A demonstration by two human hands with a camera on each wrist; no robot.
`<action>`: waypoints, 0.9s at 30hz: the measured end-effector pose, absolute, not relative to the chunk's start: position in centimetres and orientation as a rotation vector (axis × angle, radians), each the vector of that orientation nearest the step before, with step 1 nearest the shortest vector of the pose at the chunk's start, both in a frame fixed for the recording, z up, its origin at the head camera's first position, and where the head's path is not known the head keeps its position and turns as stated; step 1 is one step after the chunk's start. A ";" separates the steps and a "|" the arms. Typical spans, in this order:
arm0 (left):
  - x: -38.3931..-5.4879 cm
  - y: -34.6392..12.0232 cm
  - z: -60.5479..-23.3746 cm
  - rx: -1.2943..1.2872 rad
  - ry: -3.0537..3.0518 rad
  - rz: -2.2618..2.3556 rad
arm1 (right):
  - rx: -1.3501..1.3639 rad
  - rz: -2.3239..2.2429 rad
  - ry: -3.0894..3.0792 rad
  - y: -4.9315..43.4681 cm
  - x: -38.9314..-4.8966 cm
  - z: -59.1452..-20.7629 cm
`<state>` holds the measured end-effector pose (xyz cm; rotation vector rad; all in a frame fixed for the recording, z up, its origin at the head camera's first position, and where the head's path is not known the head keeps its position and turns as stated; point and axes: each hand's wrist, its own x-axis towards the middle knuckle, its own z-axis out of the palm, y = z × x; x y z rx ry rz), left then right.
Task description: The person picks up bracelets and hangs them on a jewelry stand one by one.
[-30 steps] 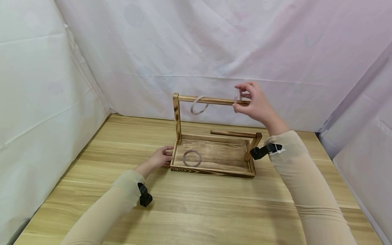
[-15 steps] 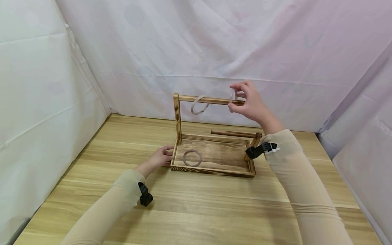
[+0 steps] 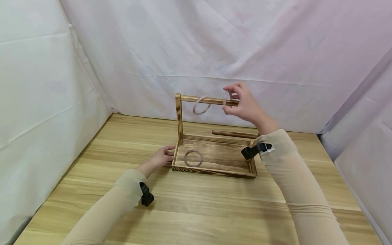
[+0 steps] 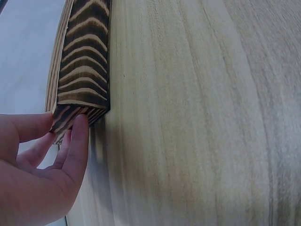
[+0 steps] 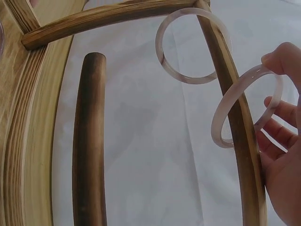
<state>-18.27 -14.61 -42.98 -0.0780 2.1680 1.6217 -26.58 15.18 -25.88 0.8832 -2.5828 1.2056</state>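
My right hand [image 3: 245, 105] pinches a pale translucent bangle [image 5: 220, 113] between thumb and fingertips. In the right wrist view the upper wooden bar [image 5: 247, 160] of a rack passes through this bangle. Further along the same bar, toward the post [image 3: 179, 119], hangs a second pale bangle [image 5: 160, 49]. A third bangle [image 3: 185, 158] lies in the left part of the rack's tray [image 3: 220, 156]. My left hand [image 3: 160, 158] is at the tray's left end, its fingertips touching the dark striped end face [image 4: 66, 117].
A lower wooden bar [image 3: 232, 133] reaches leftward from the right post, which my right sleeve [image 3: 278, 143] partly covers. The rack stands on a light wood table [image 3: 202, 211]. White cloth [image 3: 147, 51] hangs behind and on both sides.
My right hand has moved left along the upper bar with its bangle, closer to the hanging one. My left hand stays at the tray's end. The view has shifted slightly.
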 end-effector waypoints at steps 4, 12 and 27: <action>-18.2 -14.6 -43.0 -0.073 2.170 1.623 | 0.897 1.180 -2.587 14.8 -26.4 -25.7; -18.2 -14.7 -43.0 -0.070 2.173 1.621 | 0.930 1.151 -2.571 14.5 -26.4 -25.7; -18.3 -14.6 -43.2 -0.073 2.172 1.618 | 0.975 1.055 -2.576 13.8 -26.6 -26.0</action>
